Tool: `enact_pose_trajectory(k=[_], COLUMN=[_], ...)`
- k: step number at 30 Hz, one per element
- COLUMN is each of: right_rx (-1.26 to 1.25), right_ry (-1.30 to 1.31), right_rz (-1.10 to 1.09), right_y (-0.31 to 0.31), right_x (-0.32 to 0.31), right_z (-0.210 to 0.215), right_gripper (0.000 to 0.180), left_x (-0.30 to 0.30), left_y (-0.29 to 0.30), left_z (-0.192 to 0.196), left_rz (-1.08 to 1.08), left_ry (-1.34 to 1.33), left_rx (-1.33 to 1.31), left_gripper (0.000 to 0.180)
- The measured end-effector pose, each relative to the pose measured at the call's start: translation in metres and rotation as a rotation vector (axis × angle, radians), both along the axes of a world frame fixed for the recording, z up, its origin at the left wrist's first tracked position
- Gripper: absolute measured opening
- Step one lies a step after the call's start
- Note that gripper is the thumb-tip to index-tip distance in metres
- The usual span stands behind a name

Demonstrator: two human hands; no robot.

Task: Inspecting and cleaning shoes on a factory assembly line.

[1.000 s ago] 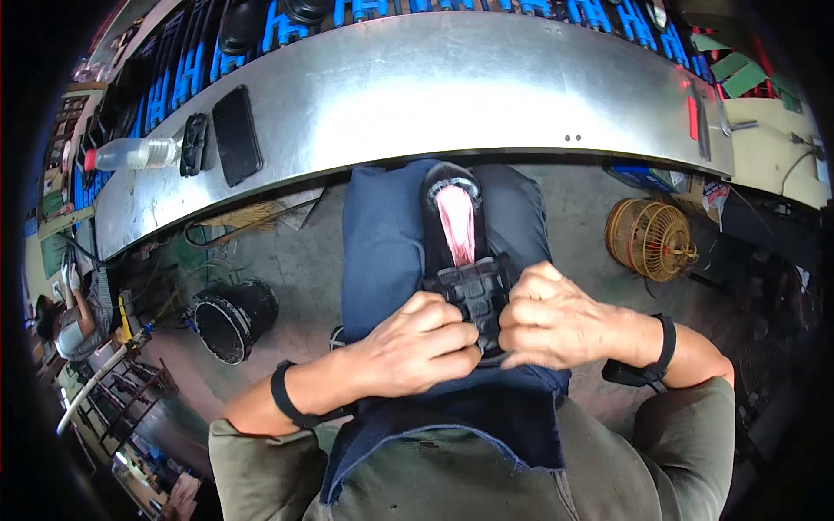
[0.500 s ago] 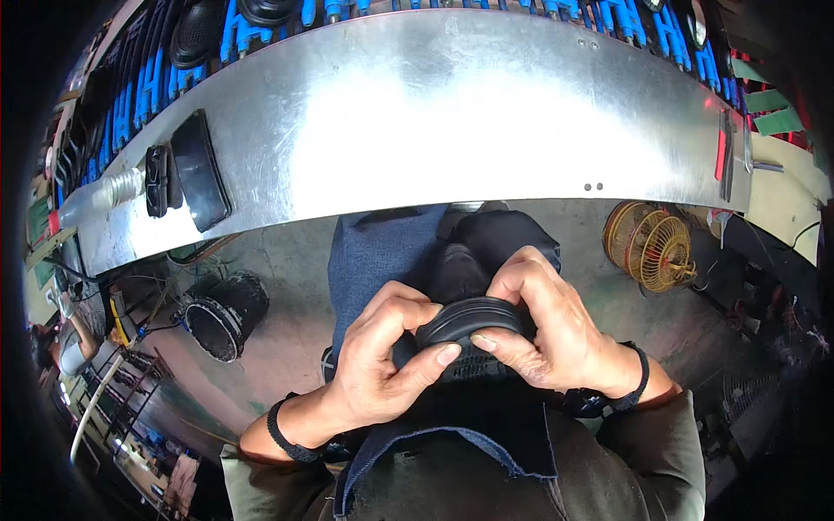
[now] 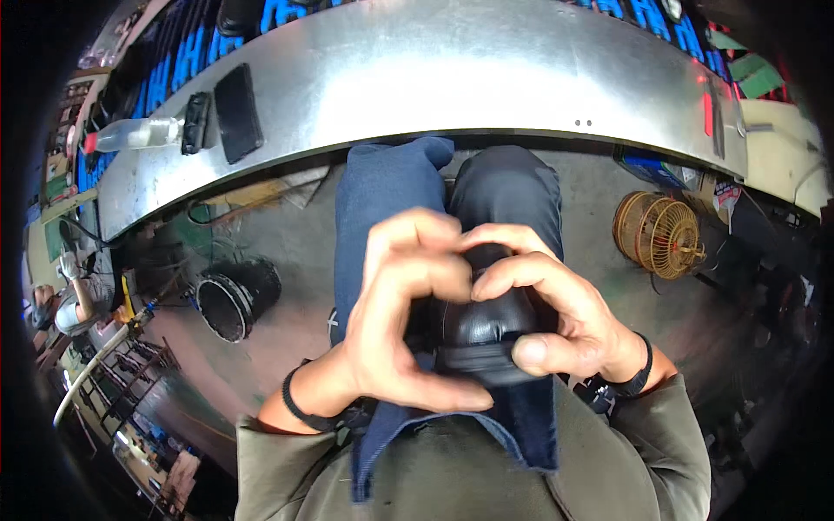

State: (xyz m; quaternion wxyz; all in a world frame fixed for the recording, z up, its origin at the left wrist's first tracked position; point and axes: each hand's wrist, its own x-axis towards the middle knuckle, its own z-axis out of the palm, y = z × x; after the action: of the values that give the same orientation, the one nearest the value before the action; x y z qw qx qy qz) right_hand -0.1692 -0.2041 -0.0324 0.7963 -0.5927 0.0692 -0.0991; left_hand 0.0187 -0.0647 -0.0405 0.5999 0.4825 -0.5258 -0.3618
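Observation:
Above my lap I hold a black leather shoe [image 3: 486, 323] between both hands, its rounded shiny end and dark sole edge facing me. My left hand [image 3: 382, 321], blurred by motion, curves around the shoe's left side, with its thumb along the lower sole edge and its fingers over the top. On the other side my right hand [image 3: 578, 317] grips the shoe, thumb pressed on the sole edge and fingers bent over the upper. The hands hide much of the shoe's far part.
A metal bench [image 3: 304, 113] spans the front, bearing a phone [image 3: 238, 113], a black object [image 3: 195, 123] and a plastic bottle [image 3: 135, 135]. Blue racks [image 3: 191, 56] stand behind. On the floor are a black bucket [image 3: 228, 300] and a round cage [image 3: 660, 233]. Another person [image 3: 74, 300] is far left.
The shoe has tipped, so its shiny upper now shows above the sole edge. Both hands have shifted their hold, fingers now arched over the top. My view has moved, bringing more of my legs into sight.

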Motion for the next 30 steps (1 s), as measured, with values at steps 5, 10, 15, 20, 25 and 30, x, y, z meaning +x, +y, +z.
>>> enact_pose_trajectory(k=[5, 10, 15, 20, 25, 30], right_rx=[-0.068, -0.398, -0.533, -0.666, -0.635, -0.678], right_ry=[-0.056, -0.759, -0.166, -0.109, 0.180, 0.144], right_rz=[-0.389, -0.438, -0.907, -0.690, -0.399, -0.645], right_y=[0.043, 0.058, 0.021, 0.084, 0.097, 0.100], right_x=[0.005, 0.028, 0.058, 0.021, -0.023, -0.130], right_z=[-0.026, 0.065, 0.012, -0.003, -0.044, 0.006], right_gripper=[0.032, 0.067, 0.059, 0.058, 0.061, 0.051], left_x=[-0.037, -0.021, 0.028, -0.045, -0.022, -0.059], left_y=[0.004, 0.026, 0.007, 0.040, 0.050, 0.066], left_z=[-0.022, 0.096, 0.043, -0.011, -0.059, -0.019], left_rz=[-0.089, -0.018, 0.219, 0.194, 0.267, 0.137], left_ry=[0.415, -0.223, 0.429, 0.170, 0.871, 0.746], left_rx=[0.296, -0.153, -0.010, 0.073, 0.343, 0.856], left_gripper=[0.076, 0.106, 0.071, 0.064, 0.056, 0.073])
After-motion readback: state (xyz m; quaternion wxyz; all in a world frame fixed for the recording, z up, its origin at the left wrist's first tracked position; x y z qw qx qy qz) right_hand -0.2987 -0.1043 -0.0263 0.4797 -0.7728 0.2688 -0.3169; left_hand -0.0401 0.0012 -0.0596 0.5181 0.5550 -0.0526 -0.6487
